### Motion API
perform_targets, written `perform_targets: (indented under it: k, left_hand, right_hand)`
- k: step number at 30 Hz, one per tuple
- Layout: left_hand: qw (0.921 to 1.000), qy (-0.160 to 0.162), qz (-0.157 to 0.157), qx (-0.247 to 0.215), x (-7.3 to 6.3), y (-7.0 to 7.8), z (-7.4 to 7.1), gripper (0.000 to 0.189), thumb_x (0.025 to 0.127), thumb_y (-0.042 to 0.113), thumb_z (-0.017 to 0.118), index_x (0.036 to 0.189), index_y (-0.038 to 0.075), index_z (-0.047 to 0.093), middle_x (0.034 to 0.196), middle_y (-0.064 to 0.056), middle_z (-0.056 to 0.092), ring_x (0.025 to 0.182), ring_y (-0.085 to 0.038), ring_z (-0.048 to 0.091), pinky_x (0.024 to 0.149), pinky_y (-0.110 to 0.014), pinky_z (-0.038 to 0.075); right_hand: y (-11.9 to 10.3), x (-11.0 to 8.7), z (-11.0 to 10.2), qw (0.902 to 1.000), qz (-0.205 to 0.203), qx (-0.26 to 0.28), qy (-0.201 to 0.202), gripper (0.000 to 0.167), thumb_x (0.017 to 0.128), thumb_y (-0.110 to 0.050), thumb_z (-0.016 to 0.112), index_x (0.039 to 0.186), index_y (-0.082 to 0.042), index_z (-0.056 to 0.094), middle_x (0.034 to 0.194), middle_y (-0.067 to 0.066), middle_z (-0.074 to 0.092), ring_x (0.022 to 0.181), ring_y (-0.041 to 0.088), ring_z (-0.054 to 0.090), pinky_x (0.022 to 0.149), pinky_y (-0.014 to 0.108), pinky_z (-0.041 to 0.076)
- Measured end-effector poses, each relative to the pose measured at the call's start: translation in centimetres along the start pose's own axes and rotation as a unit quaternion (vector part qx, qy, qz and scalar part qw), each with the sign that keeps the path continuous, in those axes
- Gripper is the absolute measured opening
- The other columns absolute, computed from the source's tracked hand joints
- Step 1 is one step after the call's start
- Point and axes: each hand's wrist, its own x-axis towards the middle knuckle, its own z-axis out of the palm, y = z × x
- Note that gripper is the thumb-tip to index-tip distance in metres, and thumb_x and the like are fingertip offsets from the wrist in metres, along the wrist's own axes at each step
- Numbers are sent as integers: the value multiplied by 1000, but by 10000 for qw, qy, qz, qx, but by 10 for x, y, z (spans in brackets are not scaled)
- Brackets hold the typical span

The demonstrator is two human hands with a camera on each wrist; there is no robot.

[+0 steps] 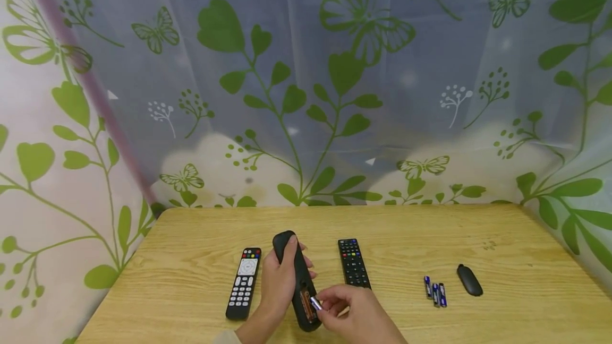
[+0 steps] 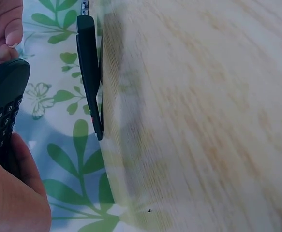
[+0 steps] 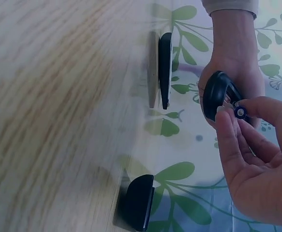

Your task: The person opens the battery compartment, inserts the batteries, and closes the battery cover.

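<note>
My left hand (image 1: 278, 283) grips a black remote control (image 1: 306, 278), tilted with its back toward me and its battery compartment (image 1: 307, 304) uncovered. In the left wrist view the button side of this remote (image 2: 5, 104) faces the camera. A blue-and-silver battery (image 1: 316, 303) is pinched between the thumb and fingers of my right hand (image 1: 351, 309), right at the compartment's edge. From the right wrist view, the battery's round end (image 3: 240, 112) points at the camera.
A black remote with white buttons (image 1: 243, 284) lies to the left. Another black remote (image 1: 354, 263) lies beyond the right hand, which covers its near end. Several loose batteries (image 1: 435, 293) and a small black battery cover (image 1: 470, 280) rest on the wooden table (image 1: 406, 227) to the right.
</note>
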Motion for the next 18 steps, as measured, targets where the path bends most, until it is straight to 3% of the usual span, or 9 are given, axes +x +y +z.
perform_targets:
  k: [10, 18]
  left_hand:
    - [10000, -36, -46, -53, -1, -1, 4, 45, 101, 41, 47, 103, -2, 59, 73, -12, 64, 58, -26, 67, 59, -36, 57]
    - [9999, -11, -104, -104, -3, -1, 5, 48, 100, 43, 47, 105, -3, 58, 72, -11, 64, 57, -26, 66, 59, -36, 57]
  right_hand:
    - [-1, -2, 3, 9985, -493, -251, -6, 16, 88, -13, 70, 101, -5, 72, 84, -2, 63, 71, 10, 59, 61, 22, 52]
    - [-4, 0, 10, 9884, -1215, -904, 59, 16, 88, -13, 70, 98, -1, 74, 80, -4, 62, 67, 2, 57, 57, 19, 51]
